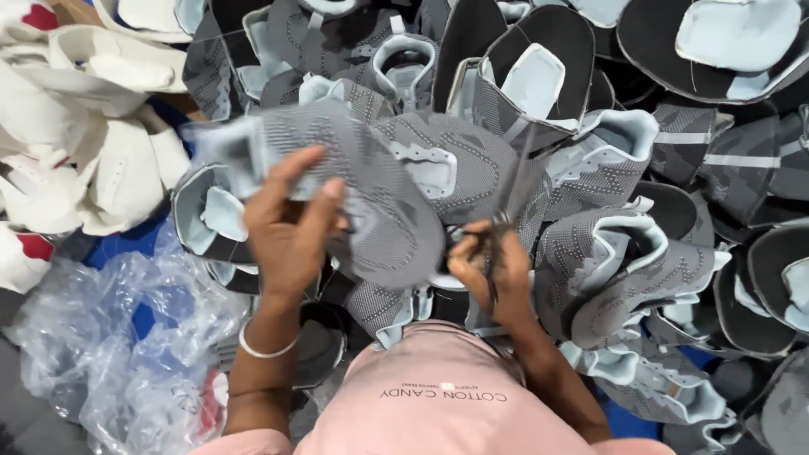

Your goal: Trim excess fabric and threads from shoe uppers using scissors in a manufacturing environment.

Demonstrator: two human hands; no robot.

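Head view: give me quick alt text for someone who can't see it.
Seen from above, a person's left hand holds up a grey knitted shoe upper while the right hand works small scissors at its edge. Grey uppers are heaped around, white uppers and clear plastic bags at left.

An upper is held between the hands, above a heap of uppers. Other uppers are piled to the left, with a plastic bag before them.

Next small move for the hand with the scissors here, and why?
Probably ease the scissors in the right hand toward the edge of the grey knit shoe upper and snip. The left hand holds the upper spread and lifted, and the blades sit beside its edge.
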